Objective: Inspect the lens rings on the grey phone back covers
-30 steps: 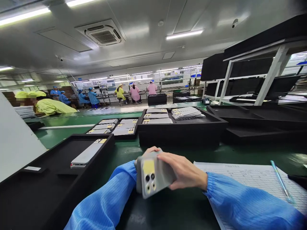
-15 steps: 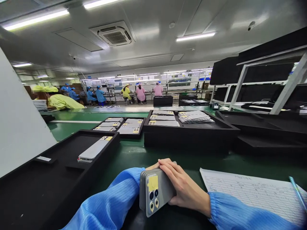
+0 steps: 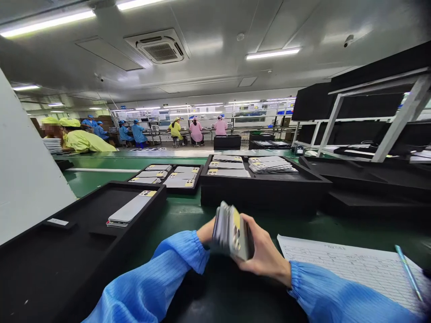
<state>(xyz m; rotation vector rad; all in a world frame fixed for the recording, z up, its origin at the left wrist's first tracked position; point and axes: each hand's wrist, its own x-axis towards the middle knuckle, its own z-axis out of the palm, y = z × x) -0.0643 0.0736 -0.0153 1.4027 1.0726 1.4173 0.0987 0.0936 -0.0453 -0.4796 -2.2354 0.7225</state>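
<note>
Between my two hands is a stack of phone back covers [image 3: 232, 231], standing on edge and raised above the green table. The front one has a yellow film and camera rings, blurred by motion. My right hand [image 3: 264, 249] is closed round the stack's right side, thumb near the top and fingers below. On the left side, my left hand [image 3: 206, 232] holds the stack too; its fingers are mostly hidden behind the covers. Left of my arms, another small pile of covers [image 3: 131, 208] lies in a black tray [image 3: 67, 255].
Ahead stand a low black tray [image 3: 184, 190] and a deeper black box [image 3: 266, 192], both holding covers. A written sheet [image 3: 330, 260] with a pen [image 3: 408, 271] lies to my right. Black trays [image 3: 367, 202] fill the far right. Co-workers [image 3: 88, 140] sit in the background.
The stack has been lifted and turned, its camera edge now tilted up. My right hand has shifted from lying over the top to gripping the right side.
</note>
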